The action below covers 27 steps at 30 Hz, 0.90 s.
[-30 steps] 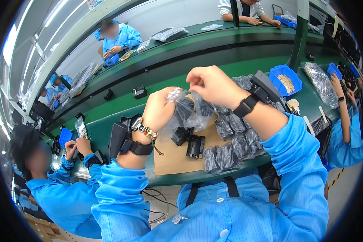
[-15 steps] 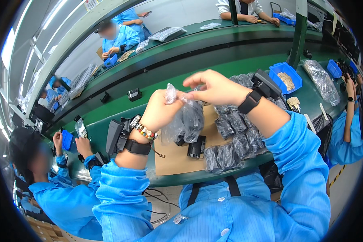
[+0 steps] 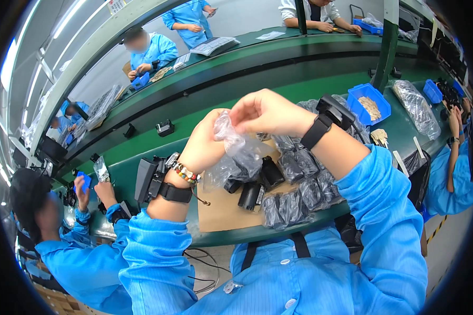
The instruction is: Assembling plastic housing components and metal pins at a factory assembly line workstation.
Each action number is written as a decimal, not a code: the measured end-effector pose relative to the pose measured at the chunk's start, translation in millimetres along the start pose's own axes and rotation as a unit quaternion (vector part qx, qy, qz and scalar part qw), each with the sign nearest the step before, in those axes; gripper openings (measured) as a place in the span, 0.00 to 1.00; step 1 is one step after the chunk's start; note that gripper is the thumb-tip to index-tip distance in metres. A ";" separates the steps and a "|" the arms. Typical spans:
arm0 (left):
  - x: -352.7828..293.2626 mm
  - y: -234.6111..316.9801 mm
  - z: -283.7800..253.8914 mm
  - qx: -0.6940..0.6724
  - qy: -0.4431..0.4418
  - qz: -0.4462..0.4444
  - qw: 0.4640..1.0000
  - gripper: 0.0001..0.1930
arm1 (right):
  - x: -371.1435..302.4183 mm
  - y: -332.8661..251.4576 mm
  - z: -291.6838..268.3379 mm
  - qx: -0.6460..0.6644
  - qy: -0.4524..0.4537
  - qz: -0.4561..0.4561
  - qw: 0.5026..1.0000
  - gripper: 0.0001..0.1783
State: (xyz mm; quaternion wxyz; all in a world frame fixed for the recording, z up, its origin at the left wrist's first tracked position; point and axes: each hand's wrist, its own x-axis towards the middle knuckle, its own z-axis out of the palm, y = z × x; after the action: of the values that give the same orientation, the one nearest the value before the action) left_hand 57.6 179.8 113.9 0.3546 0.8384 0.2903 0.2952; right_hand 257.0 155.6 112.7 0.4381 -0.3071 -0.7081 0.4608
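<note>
I see left hand (image 3: 207,137) pinching clear plastic bag (image 3: 240,149); right hand (image 3: 273,113) half-curled beside it, grip unclear. Hard tug could tear it.

Relative to the earlier views, the right hand (image 3: 272,113) is drawing in to the gathered top of the clear bag (image 3: 242,149); a bare black part (image 3: 272,172) is now showing at the bag's lower right; a black device (image 3: 165,127) is travelling leftward along the green belt (image 3: 310,81); a standing co-worker (image 3: 189,23) is coming into fuller view.
</note>
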 end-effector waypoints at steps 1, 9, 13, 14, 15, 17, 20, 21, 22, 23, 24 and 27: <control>-1.1 -6.3 -3.7 -0.042 -0.004 -0.025 0.999 0.18 | 1.9 5.1 -5.8 -0.022 0.040 0.013 0.999 0.09; -7.9 -30.1 -9.4 -0.242 0.125 -0.107 0.956 0.11 | -15.9 73.8 2.0 -0.652 0.152 0.162 0.725 0.18; -10.3 -28.1 -14.4 -0.226 0.172 -0.129 0.950 0.11 | -21.3 90.1 9.7 -0.635 0.160 0.024 0.755 0.14; -11.2 -28.1 -16.7 -0.190 0.175 -0.138 0.956 0.14 | -21.0 93.0 8.0 -0.634 0.160 0.024 0.756 0.14; -13.8 -34.0 -21.5 -0.205 0.149 -0.127 0.959 0.13 | -19.5 91.9 7.4 -0.588 0.116 0.034 0.800 0.14; -18.1 -38.9 -21.4 -0.208 0.159 -0.123 0.957 0.11 | -20.4 88.8 11.7 -0.534 0.109 -0.001 0.838 0.12; -15.3 -42.5 -15.8 -0.251 0.192 -0.101 0.943 0.07 | -11.6 103.7 -2.2 -0.480 0.090 0.037 0.872 0.10; -16.0 -42.7 -15.3 -0.289 0.222 -0.085 0.927 0.05 | -10.0 99.5 -2.5 -0.479 0.089 0.036 0.872 0.10; -16.4 -40.4 -17.1 -0.289 0.223 -0.086 0.927 0.05 | -9.9 94.6 -3.2 -0.469 0.089 0.050 0.878 0.09; -15.7 -35.6 -20.2 -0.308 0.229 -0.089 0.919 0.05 | -9.7 88.5 -3.9 -0.458 0.088 0.064 0.882 0.08; -15.5 -32.2 -23.1 -0.326 0.236 -0.092 0.911 0.07 | -9.2 83.3 -5.0 -0.458 0.086 0.062 0.883 0.08; -17.6 -28.7 -33.5 -0.307 0.254 -0.084 0.913 0.05 | -10.2 59.5 -8.9 -0.481 0.019 0.091 0.872 0.07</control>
State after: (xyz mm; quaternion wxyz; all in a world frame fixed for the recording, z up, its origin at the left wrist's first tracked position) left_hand 14.6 198.4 106.1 0.5325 0.5576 0.3348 0.5417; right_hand 271.2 173.5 56.1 0.2053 -0.5519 -0.8026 0.0951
